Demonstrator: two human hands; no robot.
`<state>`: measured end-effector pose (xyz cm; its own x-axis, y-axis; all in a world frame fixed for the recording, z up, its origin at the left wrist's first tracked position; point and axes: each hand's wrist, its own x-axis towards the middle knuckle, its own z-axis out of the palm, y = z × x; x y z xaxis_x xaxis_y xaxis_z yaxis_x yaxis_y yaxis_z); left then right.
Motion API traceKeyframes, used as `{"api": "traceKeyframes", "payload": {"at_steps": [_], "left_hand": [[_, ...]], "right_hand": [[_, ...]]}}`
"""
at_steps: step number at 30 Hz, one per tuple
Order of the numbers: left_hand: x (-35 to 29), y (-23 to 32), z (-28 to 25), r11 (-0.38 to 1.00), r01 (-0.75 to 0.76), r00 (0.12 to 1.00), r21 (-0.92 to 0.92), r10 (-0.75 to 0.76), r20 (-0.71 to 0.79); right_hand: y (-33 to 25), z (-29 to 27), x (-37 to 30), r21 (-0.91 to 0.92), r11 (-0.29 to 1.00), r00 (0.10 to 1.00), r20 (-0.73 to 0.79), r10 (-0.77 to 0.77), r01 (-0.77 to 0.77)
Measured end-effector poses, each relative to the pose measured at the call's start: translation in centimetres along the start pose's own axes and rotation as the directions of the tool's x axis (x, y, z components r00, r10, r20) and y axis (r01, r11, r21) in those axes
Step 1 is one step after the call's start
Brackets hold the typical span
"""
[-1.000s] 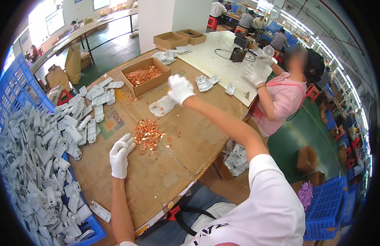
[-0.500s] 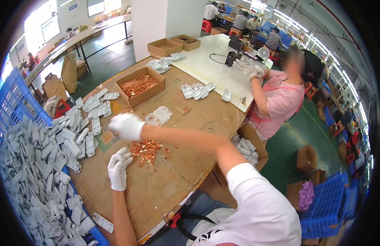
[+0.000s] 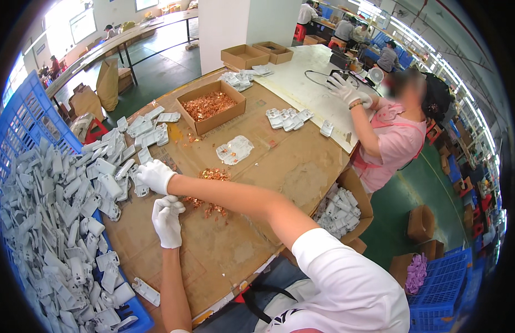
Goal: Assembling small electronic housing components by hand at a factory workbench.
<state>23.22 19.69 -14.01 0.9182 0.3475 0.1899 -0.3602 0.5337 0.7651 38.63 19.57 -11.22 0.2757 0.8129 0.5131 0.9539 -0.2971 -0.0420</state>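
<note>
At the left side of the cardboard-covered table (image 3: 290,166): your right hand (image 3: 156,176) is out among the casings

Your right arm reaches across your front, and its gloved hand sits at the edge of the pale grey casings (image 3: 152,136) strewn beside the blue crate (image 3: 138,315). Its fingers point left and bend downward; whether they have closed on a casing, I cannot tell. Your left hand (image 3: 167,222) is just below it, fingers curled in toward the thumb; nothing shows between them, but I can't rule out a small piece hidden there. Nor can I tell whether your two gloves touch.

The heap of copper-coloured pieces (image 3: 214,174) lies on the cardboard to the right of your hands, partly covered by your right forearm. More of these pieces fill the open carton (image 3: 224,117) farther back.

The step in hand looks like a reach to the casings, with your left hand waiting near the heap. As I judge it, the next move calls for a sure grip on one casing, since they overlap and a neighbour could drag along. It also calls for lifting your right forearm enough not to brush the heap and scatter loose bits.
</note>
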Motion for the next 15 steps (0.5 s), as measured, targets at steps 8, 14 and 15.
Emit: {"api": "traceKeyframes", "payload": {"at_steps": [8, 14, 15], "left_hand": [[0.7, -0.6, -3.2, 0.975, -0.16, 0.968, -0.156, 0.124, -0.217], [0.9, -0.2, -2.3, 0.947, -0.091, 0.974, -0.307, 0.02, -0.228], [0.7, -0.1, -2.3, 0.948, -0.089, 0.975, -0.307, 0.019, -0.222]], "right_hand": [[-2.3, -4.5, -2.2, 0.164, 0.983, 0.979, -0.172, 0.113, -0.085], [-4.0, -6.7, -7.6, 0.175, 0.978, 0.963, -0.261, -0.063, 0.112], [-3.7, -6.9, -8.2, 0.189, 0.977, 0.982, -0.175, -0.069, 0.103]]}}
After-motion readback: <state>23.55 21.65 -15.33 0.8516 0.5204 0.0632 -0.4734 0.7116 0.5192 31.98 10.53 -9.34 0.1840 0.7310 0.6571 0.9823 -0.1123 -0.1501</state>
